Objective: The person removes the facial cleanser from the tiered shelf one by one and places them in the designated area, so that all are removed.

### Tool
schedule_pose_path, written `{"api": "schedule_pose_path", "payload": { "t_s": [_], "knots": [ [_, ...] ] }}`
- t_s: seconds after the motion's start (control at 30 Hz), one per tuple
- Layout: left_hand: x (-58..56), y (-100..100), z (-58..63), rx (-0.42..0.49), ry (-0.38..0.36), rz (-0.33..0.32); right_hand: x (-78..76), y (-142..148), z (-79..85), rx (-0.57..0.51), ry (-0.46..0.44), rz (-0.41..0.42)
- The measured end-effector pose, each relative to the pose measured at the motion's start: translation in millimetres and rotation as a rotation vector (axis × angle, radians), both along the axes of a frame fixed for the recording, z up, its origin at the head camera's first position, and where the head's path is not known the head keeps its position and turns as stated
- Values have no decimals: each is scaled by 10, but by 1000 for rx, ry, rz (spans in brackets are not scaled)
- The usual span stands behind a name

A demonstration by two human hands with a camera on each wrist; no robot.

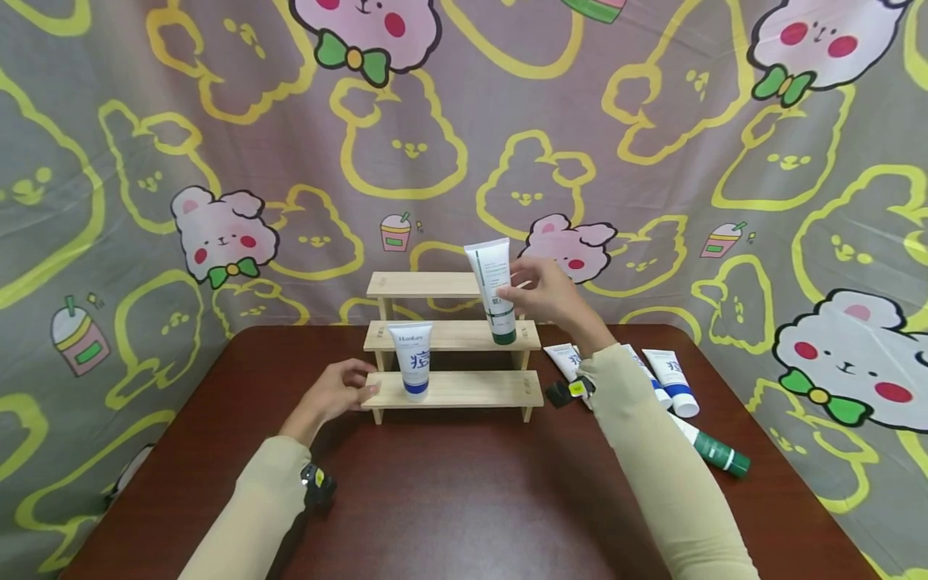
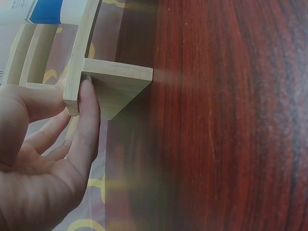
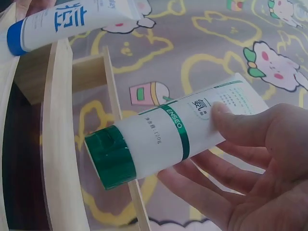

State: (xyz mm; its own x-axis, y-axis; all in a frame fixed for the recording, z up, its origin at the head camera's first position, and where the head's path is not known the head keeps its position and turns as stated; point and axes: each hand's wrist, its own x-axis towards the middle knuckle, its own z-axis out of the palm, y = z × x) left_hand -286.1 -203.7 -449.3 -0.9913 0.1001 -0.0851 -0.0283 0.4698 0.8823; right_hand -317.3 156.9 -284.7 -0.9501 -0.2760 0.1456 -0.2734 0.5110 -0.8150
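Observation:
A three-tier wooden display stand (image 1: 464, 388) stands on the table. My left hand (image 1: 332, 396) grips the left end of its lowest shelf; in the left wrist view, thumb and fingers (image 2: 85, 122) pinch the board's edge. On that shelf a white tube with a blue cap (image 1: 414, 358) stands upright, cap down. My right hand (image 1: 545, 296) holds a white tube with a green cap (image 1: 495, 294), slightly tilted, cap downward, in front of the upper shelves. In the right wrist view the thumb presses this tube's front, with the fingers behind it.
Right of the stand, several white tubes with blue caps (image 1: 673, 383) lie on the brown table (image 1: 464, 499), partly hidden by the right arm. Another green-capped tube (image 1: 718, 453) lies nearer the right edge. A patterned curtain (image 1: 464, 161) hangs behind the table.

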Motion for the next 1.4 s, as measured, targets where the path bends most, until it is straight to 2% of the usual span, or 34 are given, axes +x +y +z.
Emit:
{"api": "schedule_pose_path", "payload": {
  "t_s": [0.3, 0.53, 0.7, 1.23, 1.4],
  "knots": [
    [-4, 1, 29, -12, 2, 0, 91, 279, -75, 52, -17, 58],
    [-14, 7, 43, -20, -1, 3, 172, 453, -103, 134, -96, 57],
    [-12, 12, 71, -35, -3, 5, 212, 577, -147, 181, -104, 70],
    [7, 2, 29, -32, -20, 9, 349, 819, -381, 277, -189, 109],
    [24, -3, 20, -38, -18, 8, 366, 891, -469, 311, -223, 89]
  ]
}}
